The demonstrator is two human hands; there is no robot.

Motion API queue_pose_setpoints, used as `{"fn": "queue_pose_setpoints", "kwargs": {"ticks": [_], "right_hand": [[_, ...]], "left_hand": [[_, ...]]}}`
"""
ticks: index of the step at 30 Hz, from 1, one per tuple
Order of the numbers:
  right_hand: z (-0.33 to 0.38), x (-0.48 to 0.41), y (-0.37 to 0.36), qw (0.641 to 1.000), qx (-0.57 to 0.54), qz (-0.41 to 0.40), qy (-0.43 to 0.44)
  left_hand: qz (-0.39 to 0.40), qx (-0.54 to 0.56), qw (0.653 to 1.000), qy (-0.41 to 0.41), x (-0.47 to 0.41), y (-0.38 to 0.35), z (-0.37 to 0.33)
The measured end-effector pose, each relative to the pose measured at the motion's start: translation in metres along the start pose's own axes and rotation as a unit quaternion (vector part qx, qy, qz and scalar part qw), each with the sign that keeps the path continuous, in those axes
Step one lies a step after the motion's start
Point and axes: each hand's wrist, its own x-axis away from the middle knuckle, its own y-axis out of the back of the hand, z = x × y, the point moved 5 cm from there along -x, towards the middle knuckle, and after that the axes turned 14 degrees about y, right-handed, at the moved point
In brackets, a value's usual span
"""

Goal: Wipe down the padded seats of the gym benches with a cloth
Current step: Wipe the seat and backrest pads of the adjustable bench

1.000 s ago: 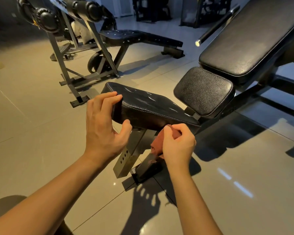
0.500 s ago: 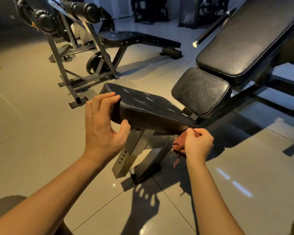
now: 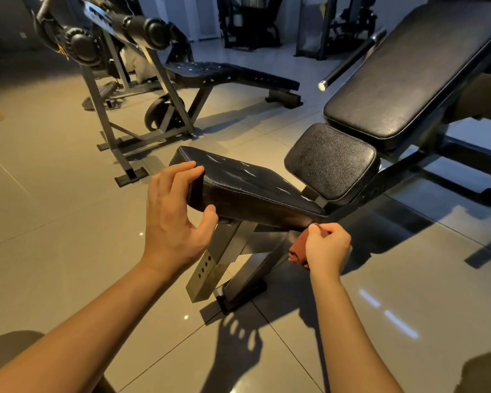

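In the head view, the left hand [image 3: 176,211] clasps the front end of the black seat pad [image 3: 253,191], fingers curved over its top corner and thumb against its lower edge. The right hand [image 3: 328,248] is closed in a fist around a bunched reddish-brown cloth [image 3: 297,248], held against the pad's lower side edge near its rear end. A small pad [image 3: 329,163] and a tilted backrest [image 3: 408,72] rise behind, above the tiled floor [image 3: 54,208].

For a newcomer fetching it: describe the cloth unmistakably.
Start at the big inclined backrest on the right, then drop to the low wedge-shaped seat pad before it. At that pad's near right edge, the right hand grips a bunched cloth, the only rust-red thing among black padding and grey steel.
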Motion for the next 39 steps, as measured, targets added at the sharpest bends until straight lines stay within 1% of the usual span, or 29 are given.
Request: {"fn": "queue_pose_setpoints", "kwargs": {"ticks": [2,4,7,8,9,10,12,14,15,17,20,21,22,23,26,27,29,31,32,33,34,37,39], "right_hand": [[0.016,0.012,-0.002,1.0,-0.005,0.007,0.014],[0.048,0.038,-0.016,0.995,-0.041,0.042,0.08],[0.088,0.073,-0.037,0.975,-0.073,0.105,0.183],[0.091,0.076,-0.038,0.969,-0.07,0.111,0.208],[0.09,0.072,-0.036,0.968,-0.064,0.099,0.22],[0.081,0.062,-0.031,0.973,-0.057,0.071,0.213],[0.054,0.04,-0.019,0.989,-0.041,0.018,0.139],[0.035,0.028,-0.014,0.997,-0.023,0.012,0.066],[0.036,0.03,-0.015,0.998,-0.016,0.017,0.059],[0.061,0.048,-0.025,0.993,-0.033,0.038,0.106],[0.112,0.088,-0.043,0.961,-0.085,0.115,0.238],[0.121,0.094,-0.045,0.949,-0.089,0.128,0.273],[0.12,0.093,-0.043,0.947,-0.085,0.127,0.283],[0.113,0.086,-0.04,0.954,-0.082,0.117,0.263],[0.086,0.06,-0.026,0.983,-0.067,0.088,0.15],[0.086,0.059,-0.026,0.984,-0.061,0.092,0.139],[0.107,0.07,-0.035,0.974,-0.067,0.124,0.177],[0.132,0.09,-0.045,0.951,-0.078,0.163,0.249],[0.138,0.096,-0.046,0.942,-0.077,0.172,0.277],[0.137,0.097,-0.046,0.941,-0.072,0.168,0.283],[0.131,0.091,-0.043,0.949,-0.07,0.156,0.264],[0.101,0.07,-0.028,0.978,-0.07,0.116,0.161],[0.104,0.071,-0.032,0.977,-0.069,0.129,0.158]], "left_hand": [[0.003,0.008,1.0,-0.002,0.0,0.001,0.0],[0.004,0.011,1.0,-0.006,0.0,0.002,0.0],[0.004,-0.001,1.0,-0.013,0.0,0.003,0.001],[0.006,-0.005,1.0,-0.016,-0.001,0.004,0.002],[0.009,-0.008,1.0,-0.02,-0.001,0.005,0.002],[0.013,-0.01,1.0,-0.024,-0.002,0.006,0.002],[0.016,-0.009,0.999,-0.027,-0.002,0.007,0.003],[0.011,-0.002,1.0,-0.026,-0.001,0.007,0.004],[0.009,0.002,1.0,-0.026,-0.001,0.007,0.004],[0.005,0.006,1.0,-0.03,-0.002,0.008,0.003],[0.004,0.01,0.999,-0.039,-0.004,0.01,0.004],[0.005,0.009,0.999,-0.042,-0.005,0.01,0.005],[0.006,0.008,0.999,-0.045,-0.006,0.011,0.007],[0.009,0.007,0.999,-0.045,-0.006,0.011,0.008],[0.014,0.01,0.999,-0.041,-0.006,0.012,0.01],[0.014,0.013,0.999,-0.038,-0.006,0.011,0.01],[0.012,0.018,0.999,-0.037,-0.005,0.011,0.009],[0.013,0.024,0.999,-0.045,-0.006,0.013,0.008],[0.016,0.023,0.998,-0.049,-0.007,0.014,0.008],[0.018,0.019,0.998,-0.05,-0.007,0.014,0.009],[0.02,0.013,0.999,-0.049,-0.007,0.015,0.009],[0.017,0.004,0.999,-0.032,-0.005,0.014,0.008],[0.01,0.005,1.0,-0.025,-0.004,0.013,0.008]]}}
